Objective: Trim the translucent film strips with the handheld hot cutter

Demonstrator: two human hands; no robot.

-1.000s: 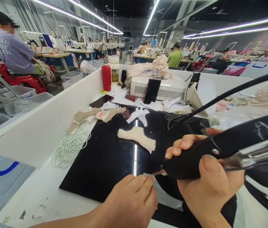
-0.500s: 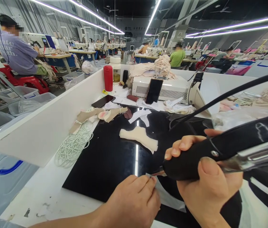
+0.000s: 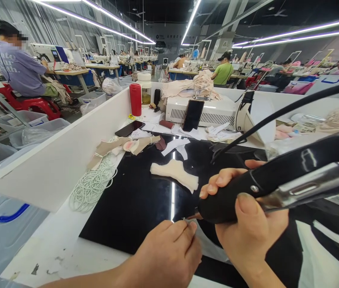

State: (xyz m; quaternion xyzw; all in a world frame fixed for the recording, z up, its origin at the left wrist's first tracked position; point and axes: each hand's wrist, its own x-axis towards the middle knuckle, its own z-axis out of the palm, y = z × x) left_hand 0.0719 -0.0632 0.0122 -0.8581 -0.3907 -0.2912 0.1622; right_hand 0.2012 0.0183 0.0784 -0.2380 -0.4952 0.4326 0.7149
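My right hand [image 3: 247, 224] is wrapped round a thick black corded hand tool [image 3: 226, 200] with a shiny metal lever along its side. Its thin copper-coloured tip points left, close to the fingertips of my left hand [image 3: 172, 250]. Those fingers are pinched at the edge of a pale, thin sheet [image 3: 211, 244], which lies partly under both hands with black material beside it. Just what sits between the left fingertips is hard to see. Beyond the hands, a folded cream cloth piece [image 3: 175, 173] rests on the glossy black board [image 3: 127, 204].
A pale green cord coil [image 3: 93, 186], beige scraps [image 3: 111, 147] and white cut pieces [image 3: 177, 147] lie around the board. Behind are two phones, a red bottle [image 3: 135, 100] and a white vented machine [image 3: 203, 114]. White side panels [image 3: 76, 140] edge the table. A black cable [image 3: 265, 122] arches across the right.
My right hand and the black tool have shifted slightly left and down, nearer my left hand. The left hand stays almost in place, still pinched.
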